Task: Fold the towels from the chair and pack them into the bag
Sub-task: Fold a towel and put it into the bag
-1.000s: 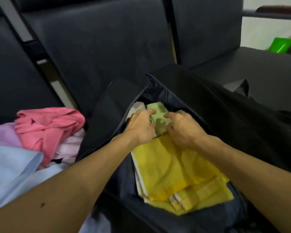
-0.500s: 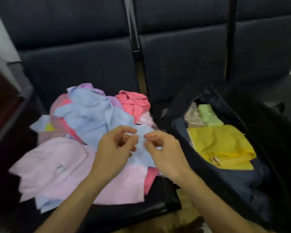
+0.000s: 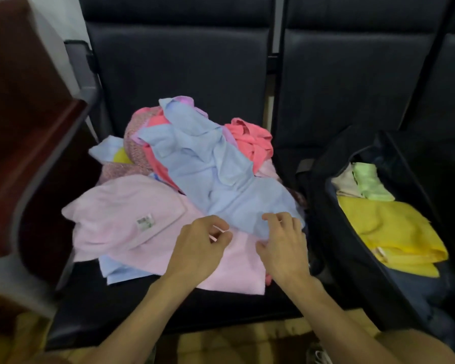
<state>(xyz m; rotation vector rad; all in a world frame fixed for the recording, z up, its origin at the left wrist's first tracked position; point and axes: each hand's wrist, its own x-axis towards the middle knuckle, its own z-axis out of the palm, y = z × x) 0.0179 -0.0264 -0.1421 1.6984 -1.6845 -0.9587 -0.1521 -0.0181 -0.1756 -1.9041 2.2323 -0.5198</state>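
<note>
A heap of loose towels covers the dark chair seat (image 3: 111, 308): a light blue towel (image 3: 208, 174) on top, a pale pink towel (image 3: 121, 216) at the front left, a coral pink towel (image 3: 250, 140) behind. My left hand (image 3: 199, 248) hovers over the pink towel with fingers curled and holds nothing. My right hand (image 3: 283, 245) rests at the near edge of the blue towel, fingers spread. At the right, the open black bag (image 3: 334, 232) holds a folded yellow towel (image 3: 389, 229), a folded green towel (image 3: 371, 185) and a beige one (image 3: 346, 183).
A dark red wooden table edge (image 3: 24, 132) stands close on the left, beside the chair's armrest. Dark seat backs (image 3: 179, 64) rise behind the heap and the bag. Tan floor (image 3: 221, 342) shows below the seat's front edge.
Both hands left the green towel inside the bag and came left to the heap on the chair. My view swung left with them; the right hand now touches the blue towel.
</note>
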